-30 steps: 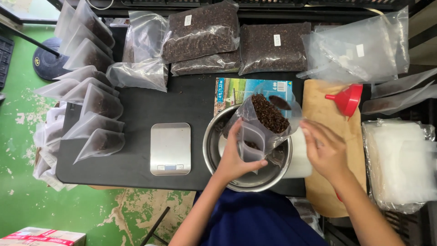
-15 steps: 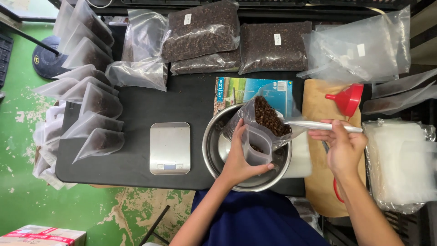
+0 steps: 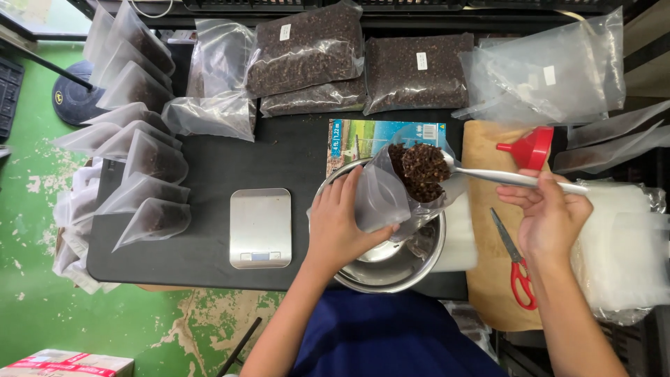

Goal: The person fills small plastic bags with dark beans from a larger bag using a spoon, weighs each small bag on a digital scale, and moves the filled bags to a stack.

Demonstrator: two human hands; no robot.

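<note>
Left hand (image 3: pixel 340 227) holds pouch (image 3: pixel 385 199); right hand's (image 3: pixel 551 216) spoon (image 3: pixel 488 174) over it.

Dark blue garment over the lap, bare forearms, no sleeves, bare left hand (image 3: pixel 340 227), bare right hand (image 3: pixel 551 218)

Left hand (image 3: pixel 338 227) holds a pouch (image 3: pixel 391 195) — right hand (image 3: pixel 551 216) tips a heaped spoon (image 3: pixel 447 166) in.

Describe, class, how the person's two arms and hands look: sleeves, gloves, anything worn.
Both forearms are bare, no sleeves reaching them. The left hand and right hand wear no gloves; no rings or watch show. A dark blue garment covers the body below.
</note>
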